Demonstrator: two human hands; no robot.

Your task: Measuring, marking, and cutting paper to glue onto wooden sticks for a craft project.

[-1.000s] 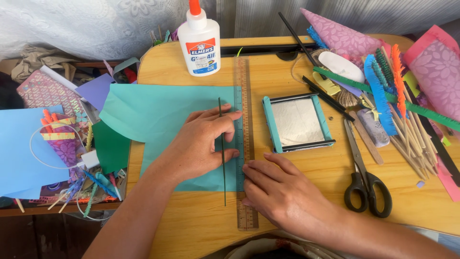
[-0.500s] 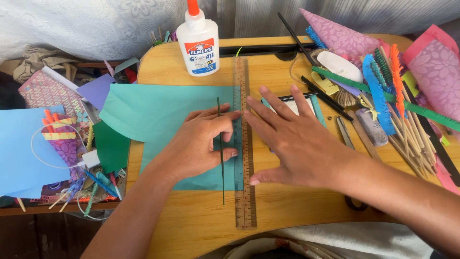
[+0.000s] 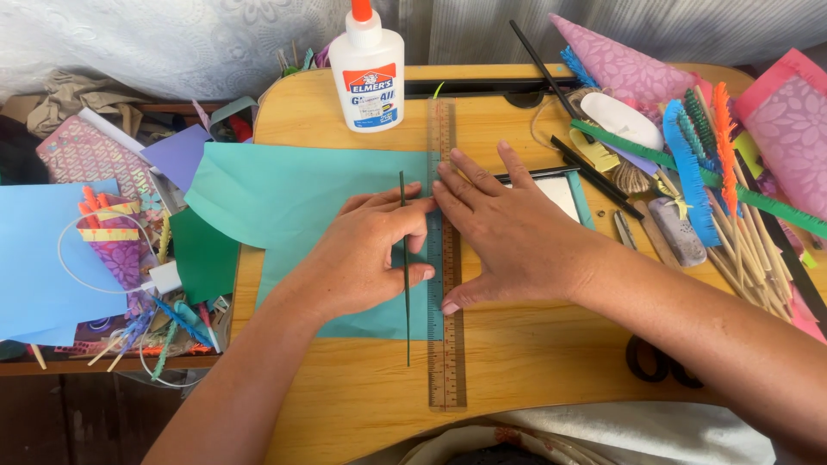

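At the middle of the desk [image 3: 362, 405], the left hand's fingers [image 3: 412, 209] pinch a thin dark stick [image 3: 405, 284] upright along the teal paper [image 3: 301, 207], just left of the wooden ruler [image 3: 445, 362]; the right hand [image 3: 508, 232] lies flat, fingers spread and grasping nothing, pressing the ruler onto the paper's right edge. The step looks like lining the stick against the straightedge; going on would call for steady downward pressure so the ruler cannot slip. Open room lies toward the desk's near edge; the glue bottle [image 3: 367, 69] stands beyond the ruler's far end; a small framed mirror [image 3: 564, 194] and bundled sticks [image 3: 741, 250] crowd the right; loose coloured papers [image 3: 52, 250] overhang the left.
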